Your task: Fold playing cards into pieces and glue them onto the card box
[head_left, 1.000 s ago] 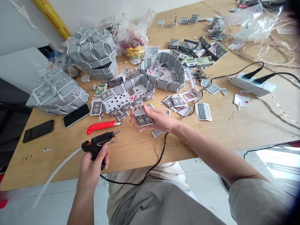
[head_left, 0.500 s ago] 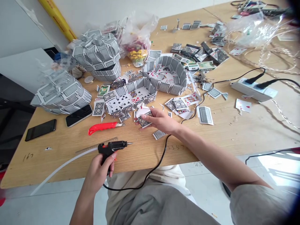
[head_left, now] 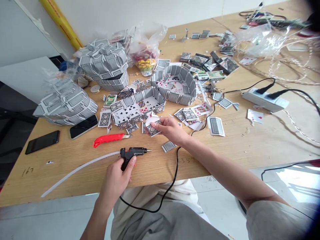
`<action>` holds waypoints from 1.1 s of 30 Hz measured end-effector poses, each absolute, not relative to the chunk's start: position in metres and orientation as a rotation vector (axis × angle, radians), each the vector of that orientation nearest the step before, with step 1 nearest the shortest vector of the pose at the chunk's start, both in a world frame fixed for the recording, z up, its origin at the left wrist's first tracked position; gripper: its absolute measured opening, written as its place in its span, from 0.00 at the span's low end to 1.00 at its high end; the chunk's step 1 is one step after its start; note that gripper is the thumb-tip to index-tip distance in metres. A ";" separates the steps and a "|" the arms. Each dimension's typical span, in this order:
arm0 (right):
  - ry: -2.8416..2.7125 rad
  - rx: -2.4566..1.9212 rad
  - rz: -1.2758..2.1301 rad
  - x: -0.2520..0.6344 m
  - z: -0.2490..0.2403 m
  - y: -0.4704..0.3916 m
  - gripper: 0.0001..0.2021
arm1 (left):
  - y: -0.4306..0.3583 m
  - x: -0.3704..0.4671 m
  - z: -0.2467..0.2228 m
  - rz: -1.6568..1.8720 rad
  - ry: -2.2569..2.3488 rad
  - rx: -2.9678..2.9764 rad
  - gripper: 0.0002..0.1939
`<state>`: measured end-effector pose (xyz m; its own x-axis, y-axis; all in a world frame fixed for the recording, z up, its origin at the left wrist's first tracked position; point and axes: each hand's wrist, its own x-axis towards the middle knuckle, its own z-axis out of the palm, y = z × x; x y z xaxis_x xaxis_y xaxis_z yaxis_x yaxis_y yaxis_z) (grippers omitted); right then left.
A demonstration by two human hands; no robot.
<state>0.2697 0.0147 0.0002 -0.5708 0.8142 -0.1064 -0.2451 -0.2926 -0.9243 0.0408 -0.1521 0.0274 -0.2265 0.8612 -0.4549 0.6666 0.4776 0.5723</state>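
Note:
My left hand [head_left: 120, 175] is wrapped round the grip of a black glue gun [head_left: 132, 152], whose metal nozzle points right; a long white glue stick [head_left: 80, 170] trails from its back. Between the fingers of my right hand [head_left: 171, 129] is a folded playing card [head_left: 153, 129] with a patterned back and a white flap. Just behind that card stands a long tray made of cards [head_left: 138, 106], with club and heart faces on its floor. A rounder card tray [head_left: 175, 84] sits behind it. The red utility knife [head_left: 108, 139] lies beyond the glue gun.
Two large woven card baskets [head_left: 103, 63] [head_left: 66, 103] stand at the left, near two phones [head_left: 84, 126] [head_left: 42, 141]. Loose cards [head_left: 216, 126] are scattered mid-table. A power strip [head_left: 265, 99] lies at the right, and a black cord [head_left: 177, 166] crosses the front edge.
My left hand has moved right with the glue gun, bringing its nozzle nearer the card. My right hand still holds the folded card in almost the same place.

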 end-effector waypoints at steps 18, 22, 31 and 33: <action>-1.191 -0.764 1.953 0.266 -0.004 0.014 0.27 | -0.123 0.047 0.040 0.067 2.273 1.967 0.27; -1.372 -0.778 1.844 0.267 -0.003 0.013 0.27 | -0.099 0.044 0.053 0.588 2.023 2.022 0.21; -1.777 -0.913 1.443 0.272 0.010 0.007 0.28 | -0.013 0.057 0.051 1.062 1.377 2.284 0.11; -1.844 -0.940 1.325 0.272 0.011 0.005 0.28 | -0.012 0.057 0.046 1.119 1.327 2.298 0.12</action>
<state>0.2719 0.0052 0.0108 -0.5152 0.8502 0.1084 0.1687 0.2246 -0.9597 0.0567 -0.0123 0.0462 0.2856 0.8233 0.4905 0.6223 -0.5486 0.5584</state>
